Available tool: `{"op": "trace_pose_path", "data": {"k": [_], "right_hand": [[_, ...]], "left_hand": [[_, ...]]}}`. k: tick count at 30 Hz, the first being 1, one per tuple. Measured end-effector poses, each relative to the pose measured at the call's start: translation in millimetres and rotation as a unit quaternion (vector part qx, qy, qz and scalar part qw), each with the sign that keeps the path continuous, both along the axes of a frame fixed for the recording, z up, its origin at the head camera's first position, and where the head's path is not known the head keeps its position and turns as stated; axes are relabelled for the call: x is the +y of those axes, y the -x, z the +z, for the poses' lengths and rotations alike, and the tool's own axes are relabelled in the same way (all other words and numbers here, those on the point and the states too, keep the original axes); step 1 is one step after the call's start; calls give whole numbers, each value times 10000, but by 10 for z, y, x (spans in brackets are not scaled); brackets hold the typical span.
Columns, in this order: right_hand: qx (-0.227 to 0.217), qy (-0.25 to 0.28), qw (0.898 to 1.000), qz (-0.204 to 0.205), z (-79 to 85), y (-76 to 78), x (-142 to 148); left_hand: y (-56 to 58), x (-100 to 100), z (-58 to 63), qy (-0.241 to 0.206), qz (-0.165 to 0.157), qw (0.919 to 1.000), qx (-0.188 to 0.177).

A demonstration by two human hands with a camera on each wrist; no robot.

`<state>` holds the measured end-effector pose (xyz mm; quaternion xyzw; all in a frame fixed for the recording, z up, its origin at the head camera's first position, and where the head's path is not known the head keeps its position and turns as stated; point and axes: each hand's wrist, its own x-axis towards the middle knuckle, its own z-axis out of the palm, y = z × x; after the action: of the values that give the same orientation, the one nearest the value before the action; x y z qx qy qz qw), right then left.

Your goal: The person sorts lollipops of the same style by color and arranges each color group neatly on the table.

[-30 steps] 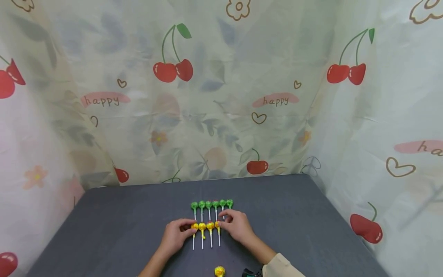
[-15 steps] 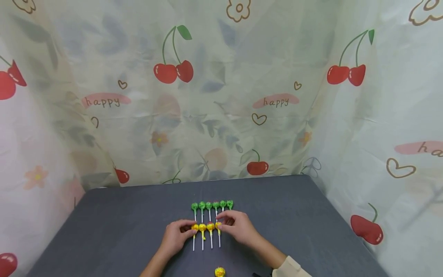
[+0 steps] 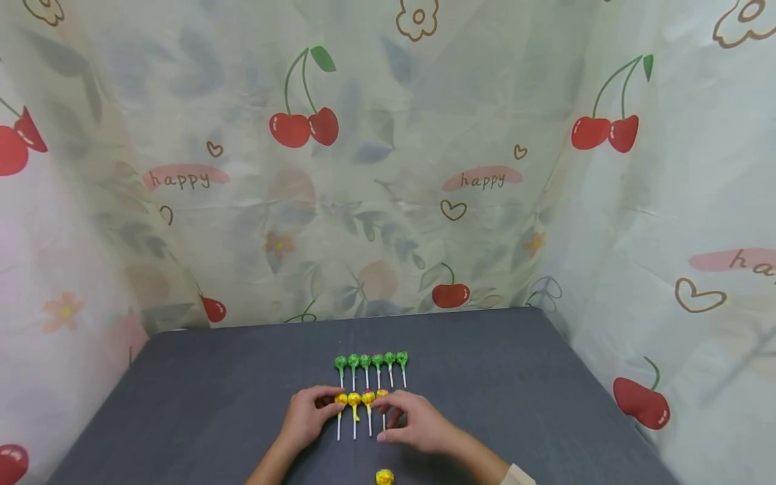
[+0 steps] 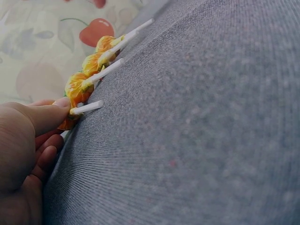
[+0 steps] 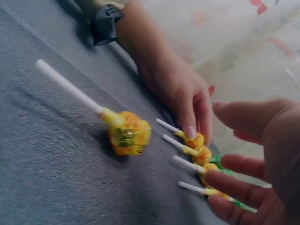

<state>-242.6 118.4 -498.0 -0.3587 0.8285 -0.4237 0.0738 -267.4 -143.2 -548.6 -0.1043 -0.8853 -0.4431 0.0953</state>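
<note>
A row of yellow-wrapped lollipops (image 3: 354, 399) lies on the dark cloth, sticks towards me. My left hand (image 3: 308, 412) pinches the head of the leftmost lollipop (image 4: 69, 123) between thumb and fingers. My right hand (image 3: 418, 423) is over the row's right end, fingers loosely bent and thumb apart, holding nothing. It partly covers the rightmost yellow lollipop (image 3: 382, 393). Nearer to me lies a single yellow lollipop (image 5: 129, 133); its stick points away from the row in the right wrist view, and only its head shows in the head view.
Behind the yellow row is a row of several green lollipops (image 3: 366, 362), sticks also towards me. The dark tabletop (image 3: 230, 384) stretches out on both sides. A cherry-print curtain (image 3: 388, 222) encloses the table at the back and sides.
My right hand has let go of the rightmost yellow lollipop and shifted towards me, its thumb and fingers spreading. The left hand keeps its pinch in place.
</note>
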Motion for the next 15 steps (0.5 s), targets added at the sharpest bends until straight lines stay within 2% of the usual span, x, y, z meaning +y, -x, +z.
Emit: {"op": "trace_pose_path", "data": {"k": [3, 9, 15], "right_hand": [[127, -477, 9986, 164, -30, -36, 5], [298, -1373, 9893, 405, -61, -112, -16], [486, -1492, 9860, 569, -121, -181, -18]], "left_hand": [[-4, 0, 6, 2, -15, 10000, -23], [-1, -7, 9, -2, -20, 10000, -24], [-4, -5, 14, 43, -9, 9999, -95]]}}
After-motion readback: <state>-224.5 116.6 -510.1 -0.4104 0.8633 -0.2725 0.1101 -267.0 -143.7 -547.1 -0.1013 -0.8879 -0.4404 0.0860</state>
